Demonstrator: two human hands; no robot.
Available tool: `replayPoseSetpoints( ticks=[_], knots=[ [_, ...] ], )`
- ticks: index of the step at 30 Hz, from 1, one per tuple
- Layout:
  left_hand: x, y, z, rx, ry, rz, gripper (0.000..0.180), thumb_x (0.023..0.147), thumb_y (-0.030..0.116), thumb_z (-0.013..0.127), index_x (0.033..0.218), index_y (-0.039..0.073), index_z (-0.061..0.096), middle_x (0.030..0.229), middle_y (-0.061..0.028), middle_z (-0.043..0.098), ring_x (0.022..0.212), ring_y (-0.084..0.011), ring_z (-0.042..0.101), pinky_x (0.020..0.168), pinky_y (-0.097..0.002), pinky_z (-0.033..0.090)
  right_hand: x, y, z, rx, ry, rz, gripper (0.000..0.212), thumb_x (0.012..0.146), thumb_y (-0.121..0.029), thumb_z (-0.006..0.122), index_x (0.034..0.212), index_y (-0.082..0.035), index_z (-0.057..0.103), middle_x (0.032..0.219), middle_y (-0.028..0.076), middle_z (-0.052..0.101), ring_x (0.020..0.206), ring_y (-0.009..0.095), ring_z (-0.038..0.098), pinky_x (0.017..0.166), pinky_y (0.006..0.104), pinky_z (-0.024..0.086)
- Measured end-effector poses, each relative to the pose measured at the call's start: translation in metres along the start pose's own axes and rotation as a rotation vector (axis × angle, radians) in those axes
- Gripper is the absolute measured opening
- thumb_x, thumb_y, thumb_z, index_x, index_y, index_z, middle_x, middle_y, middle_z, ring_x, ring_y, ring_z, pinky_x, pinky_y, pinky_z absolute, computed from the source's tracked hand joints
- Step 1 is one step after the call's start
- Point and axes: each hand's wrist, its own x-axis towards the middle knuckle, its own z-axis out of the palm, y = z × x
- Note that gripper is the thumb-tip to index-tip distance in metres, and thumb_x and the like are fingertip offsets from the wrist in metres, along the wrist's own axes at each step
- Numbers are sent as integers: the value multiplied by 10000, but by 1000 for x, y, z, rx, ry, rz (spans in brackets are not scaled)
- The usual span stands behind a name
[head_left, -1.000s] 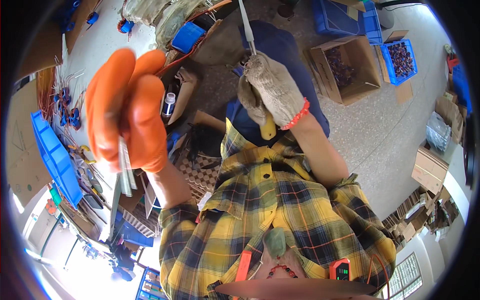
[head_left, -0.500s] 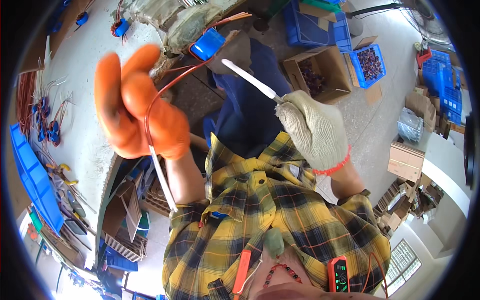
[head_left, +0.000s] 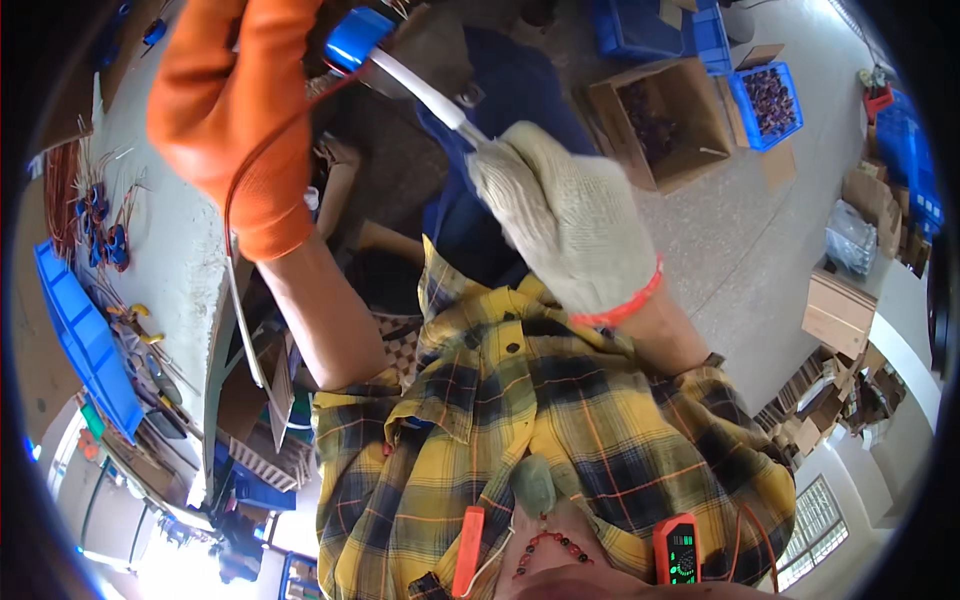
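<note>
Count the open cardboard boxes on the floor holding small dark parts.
1: the cardboard box right of the white-gloved right hand, beside a blue crate with similar parts. Others may be hidden.

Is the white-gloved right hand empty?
No, the right hand grips a slim white-handled tool pointing toward the small blue cylindrical part.

Evenly daylit, bright overall. Blown-out white glare below the grey workbench (head_left: 170, 260), toward the lower-left rim. Soft shadow beneath the workbench edge; none hard-edged on the concrete floor (head_left: 740, 230) right of it. Strong fisheye bending, straight edges curving toward a black rim. Slight motion blur on the orange-gloved left hand (head_left: 240, 120) above the workbench; white-gloved right hand (head_left: 565, 215) sharp, knit visible.
</note>
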Motion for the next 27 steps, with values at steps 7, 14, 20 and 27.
replayPoseSetpoints(
  ticks=[7, 14, 20, 27],
  knots=[
    [-33, 12, -72, 364, -425, 396, 672, 1067, 152, 749, 1649, -41, 472, 1370, -312, 726, 1296, -428, 706, 1232, -588, 445, -83, 15, -81, -171, -340, 365, 162, 1020, -148, 735, 1062, -8, 806, 790, 194, 724, 754, 341, 771, 718, 424, 591],
    [-61, -24, -56, 651, 13, 675, 500, 1132, 74, 650, 1596, -62, 524, 1038, -257, 835, 1027, -378, 812, 1127, -570, 540, -42, 19, -57, -197, 24, 117, 173, 1047, -199, 752, 1117, -42, 761, 865, 165, 736, 731, 381, 735, 654, 413, 560],
    [-56, -16, -22, 339, 191, 460, 404, 1132, 68, 587, 1516, -52, 628, 1036, -222, 833, 1086, -344, 790, 1086, -505, 579, -3, -4, -54, -257, -60, 86, 156, 1053, -194, 774, 1114, -52, 755, 863, 182, 733, 750, 362, 752, 651, 396, 568],
    [36, 23, -6, 32, -216, -112, 284, 1062, 84, 671, 1256, -61, 819, 1457, -152, 746, 1325, -223, 678, 1177, -338, 464, 28, -37, -34, -645, 43, -132, 195, 1089, -293, 752, 1038, -106, 728, 797, 143, 711, 689, 399, 712, 612, 434, 558]
  ],
)
